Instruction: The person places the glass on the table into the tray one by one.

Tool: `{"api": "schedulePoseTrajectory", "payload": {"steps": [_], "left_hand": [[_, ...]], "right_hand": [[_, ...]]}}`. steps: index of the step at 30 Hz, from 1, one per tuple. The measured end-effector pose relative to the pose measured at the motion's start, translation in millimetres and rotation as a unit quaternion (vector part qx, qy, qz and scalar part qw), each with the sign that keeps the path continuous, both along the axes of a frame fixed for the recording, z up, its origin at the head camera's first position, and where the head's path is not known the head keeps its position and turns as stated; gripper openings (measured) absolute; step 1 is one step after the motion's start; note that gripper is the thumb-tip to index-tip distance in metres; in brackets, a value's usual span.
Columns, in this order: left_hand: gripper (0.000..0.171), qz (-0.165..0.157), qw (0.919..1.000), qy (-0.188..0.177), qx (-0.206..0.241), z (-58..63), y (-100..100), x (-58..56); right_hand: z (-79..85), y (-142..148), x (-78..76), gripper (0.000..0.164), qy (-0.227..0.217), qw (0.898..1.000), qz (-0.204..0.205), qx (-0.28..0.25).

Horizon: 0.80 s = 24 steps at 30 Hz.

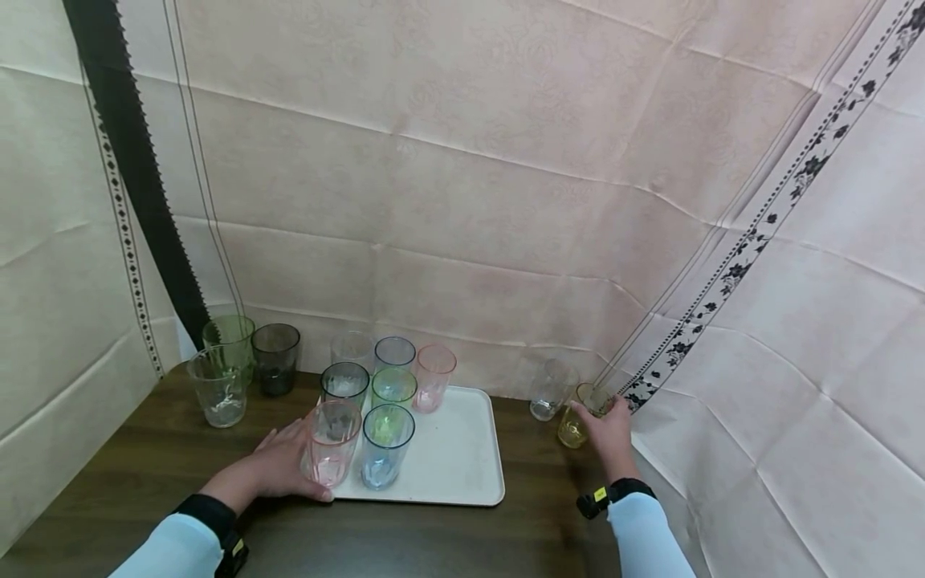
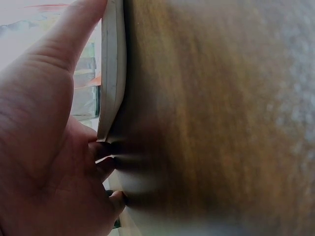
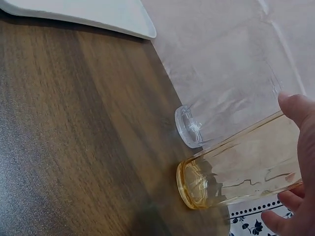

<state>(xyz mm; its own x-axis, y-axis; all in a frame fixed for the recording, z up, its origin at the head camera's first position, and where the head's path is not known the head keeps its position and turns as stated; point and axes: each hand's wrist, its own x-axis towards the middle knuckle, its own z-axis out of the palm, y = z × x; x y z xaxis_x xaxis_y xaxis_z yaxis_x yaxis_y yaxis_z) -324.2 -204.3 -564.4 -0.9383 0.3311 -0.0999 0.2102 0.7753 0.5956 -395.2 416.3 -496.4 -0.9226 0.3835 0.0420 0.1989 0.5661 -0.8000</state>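
Observation:
Along the left end of a white tray point(image 1: 458, 449) my left hand point(image 1: 278, 466) rests, its thumb at the tray's front edge and its fingers spread by the side. In the left wrist view, the thumb touches the tray rim point(image 2: 112, 69) and the fingertips are near the table. Several tinted drinking glasses stand on the tray, including a pink glass point(image 1: 332, 466) closest to that hand and a blue glass point(image 1: 381, 470) beside it. At the right, my right hand point(image 1: 610, 433) grips a yellow glass point(image 3: 246, 172) near its top. A clear glass point(image 3: 192, 128) stands just beside it.
Left of the tray, a clear glass point(image 1: 222, 401), a green glass point(image 1: 234, 329) and a dark grey glass point(image 1: 275, 369) stand on the wooden table point(image 1: 405, 538). Patterned cloth point(image 1: 448, 193) hangs behind and at both sides, close to the table's edges.

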Motion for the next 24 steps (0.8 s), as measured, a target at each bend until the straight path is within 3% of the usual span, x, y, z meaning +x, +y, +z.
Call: {"api": "schedulePoseTrajectory", "payload": {"steps": [17, 24], "left_hand": [[0.151, -0.007, 0.9998, 0.014, 0.01, -6.9, -1, -0.4], [0.15, -0.007, 0.9999, 0.013, 0.003, -2.8, -1, 1.1]], "right_hand": [[1.2, 0, 5.7, 0.114, 0.004, 1.0, -0.002, 0.011], [6.0, -8, 18.7, 0.107, 0.031, 0.999, 0.017, 0.011]]}}
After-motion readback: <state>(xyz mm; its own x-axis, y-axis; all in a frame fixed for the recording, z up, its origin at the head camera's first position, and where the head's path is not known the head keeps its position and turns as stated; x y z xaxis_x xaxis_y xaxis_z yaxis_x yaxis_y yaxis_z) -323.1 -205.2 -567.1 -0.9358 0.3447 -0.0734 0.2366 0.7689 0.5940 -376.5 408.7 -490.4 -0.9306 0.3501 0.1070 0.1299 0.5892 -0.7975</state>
